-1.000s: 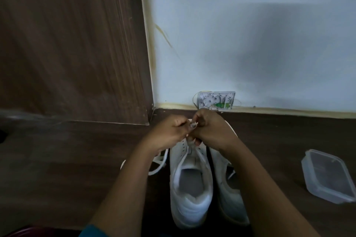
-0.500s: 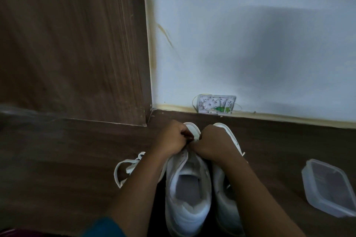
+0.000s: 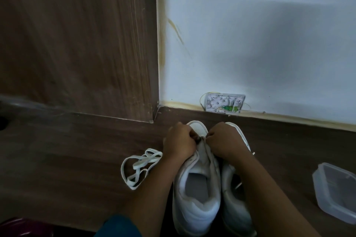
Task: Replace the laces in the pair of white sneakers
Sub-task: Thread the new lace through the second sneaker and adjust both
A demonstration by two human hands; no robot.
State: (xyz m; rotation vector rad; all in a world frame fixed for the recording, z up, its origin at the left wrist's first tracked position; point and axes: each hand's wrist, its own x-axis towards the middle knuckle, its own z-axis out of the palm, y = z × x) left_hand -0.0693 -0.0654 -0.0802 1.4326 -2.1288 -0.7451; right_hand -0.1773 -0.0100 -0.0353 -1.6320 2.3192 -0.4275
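Two white sneakers (image 3: 237, 215) stand side by side, and the left sneaker (image 3: 194, 215) points its long axis away from the person. At its front eyelets the left hand (image 3: 179, 141) and right hand (image 3: 225, 140) meet, equally near, fingers curled tight, pinching its upper; any lace end there is hidden. One loose lace (image 3: 146, 160) lies just left of it.

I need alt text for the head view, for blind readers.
The left hand and right hand pinch the lacing area of a white sneaker standing beside the other sneaker on a wooden floor. A loose white lace lies to the left, a clear plastic container to the right.
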